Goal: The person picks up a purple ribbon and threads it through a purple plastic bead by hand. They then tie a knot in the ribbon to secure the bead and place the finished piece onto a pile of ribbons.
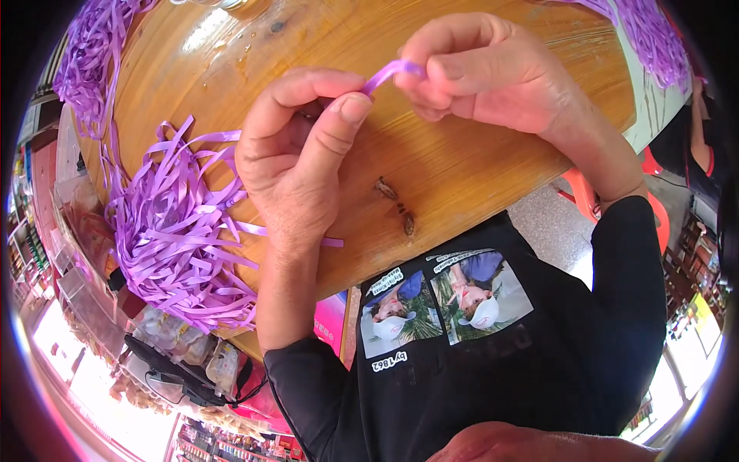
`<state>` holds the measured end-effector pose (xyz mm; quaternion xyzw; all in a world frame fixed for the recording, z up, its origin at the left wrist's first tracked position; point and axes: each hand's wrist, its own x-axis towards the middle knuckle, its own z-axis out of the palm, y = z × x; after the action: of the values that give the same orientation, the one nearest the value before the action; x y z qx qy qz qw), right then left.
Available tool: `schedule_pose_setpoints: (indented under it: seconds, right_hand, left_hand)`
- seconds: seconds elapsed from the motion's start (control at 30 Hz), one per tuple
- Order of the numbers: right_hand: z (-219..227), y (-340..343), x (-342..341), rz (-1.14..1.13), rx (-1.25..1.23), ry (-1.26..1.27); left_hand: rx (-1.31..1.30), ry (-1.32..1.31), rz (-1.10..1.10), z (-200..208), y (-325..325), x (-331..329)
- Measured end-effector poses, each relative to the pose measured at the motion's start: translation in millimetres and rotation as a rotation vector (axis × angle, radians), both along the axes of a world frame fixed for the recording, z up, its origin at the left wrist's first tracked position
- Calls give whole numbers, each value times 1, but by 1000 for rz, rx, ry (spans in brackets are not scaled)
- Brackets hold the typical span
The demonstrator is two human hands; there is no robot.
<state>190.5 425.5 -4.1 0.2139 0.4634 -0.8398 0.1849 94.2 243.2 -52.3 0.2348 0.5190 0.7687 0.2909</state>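
Observation:
A narrow purple ribbon (380, 78) stretches between my two hands above the wooden table. My left hand (304, 150) pinches one end of it between thumb and forefinger. At the other end, the thumb and fingers of my right hand (481, 77) close on the ribbon, partly hiding it. Beside my left forearm lies a large loose heap of cut purple ribbons (181, 231), with a few strands running behind my left wrist.
The wooden table (477, 185) has dark knots. More purple ribbons hang at the far left (88, 58) and far right (650, 42). Red stools (581, 192) stand right of the table, near another person's arm (699, 135). Plastic-wrapped goods (177, 335) sit at lower left.

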Motion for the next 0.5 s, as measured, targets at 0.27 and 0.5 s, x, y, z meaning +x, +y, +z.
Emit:
schedule_pose_setpoints:
  seconds: [0.27,0.5]
  right_hand:
    - [-41,13,-21,146,703,1230]
    - [-50,10,-28,-217,1228,1353]
  left_hand:
    - [-45,10,57,-3,10,11]
    - [-19,-151,99,-7,12,18]
